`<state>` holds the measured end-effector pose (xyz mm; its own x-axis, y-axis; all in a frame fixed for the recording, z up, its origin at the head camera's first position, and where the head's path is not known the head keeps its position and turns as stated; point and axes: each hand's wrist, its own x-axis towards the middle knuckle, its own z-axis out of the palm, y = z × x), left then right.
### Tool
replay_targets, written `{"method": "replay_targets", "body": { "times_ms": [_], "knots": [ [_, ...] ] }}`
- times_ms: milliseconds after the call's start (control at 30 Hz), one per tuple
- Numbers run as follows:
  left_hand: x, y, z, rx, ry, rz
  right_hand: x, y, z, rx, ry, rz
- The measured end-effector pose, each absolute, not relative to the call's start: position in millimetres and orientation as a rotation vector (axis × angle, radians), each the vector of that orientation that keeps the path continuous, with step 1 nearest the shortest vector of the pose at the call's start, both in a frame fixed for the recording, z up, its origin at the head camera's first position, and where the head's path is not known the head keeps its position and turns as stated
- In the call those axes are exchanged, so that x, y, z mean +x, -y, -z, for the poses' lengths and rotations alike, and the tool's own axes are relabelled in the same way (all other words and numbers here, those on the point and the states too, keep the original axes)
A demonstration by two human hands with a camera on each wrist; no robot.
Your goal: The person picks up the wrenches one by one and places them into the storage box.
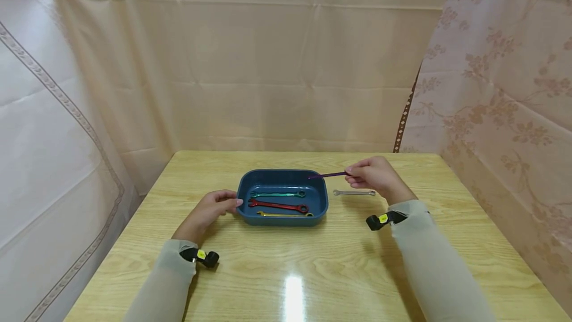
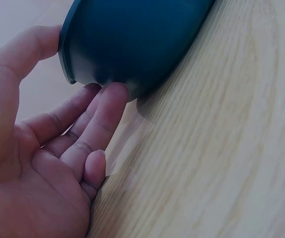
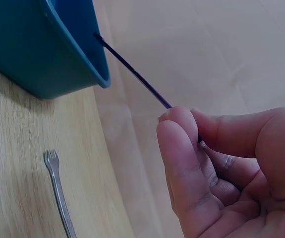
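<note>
A dark blue rectangular basin (image 1: 281, 221) sits on the table. My left hand (image 1: 214, 211) grips its left end, thumb at the rim and fingertips against the outer wall (image 2: 147, 44). Inside lie a green wrench (image 1: 277, 194), a red wrench (image 1: 279, 205) and a yellow wrench (image 1: 286, 214), roughly parallel. Between thumb and fingers, my right hand (image 1: 373, 178) pinches one end of a thin purple wrench (image 1: 329, 175). The purple wrench's far end reaches over the basin's right rim, raised above the other wrenches; its held end is hidden by the fingers (image 3: 179, 153).
A silver wrench (image 1: 354, 193) lies on the wooden table (image 1: 339, 262) to the right of the basin, below my right hand. Beige cloth (image 1: 286, 73) hangs behind the table, and more cloth hangs at both sides.
</note>
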<state>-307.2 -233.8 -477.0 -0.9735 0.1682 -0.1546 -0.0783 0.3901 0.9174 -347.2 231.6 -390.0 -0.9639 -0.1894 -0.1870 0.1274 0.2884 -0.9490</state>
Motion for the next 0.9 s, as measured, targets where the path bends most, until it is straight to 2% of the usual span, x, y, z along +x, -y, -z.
{"method": "replay_targets", "body": {
  "times_ms": [900],
  "knots": [
    [-307.8, 233.3, 477.0, 0.064, -2.432, -1.619, -365.3, -178.9, 378.8, -0.131, -2.359, 1.553]
  ]
}}
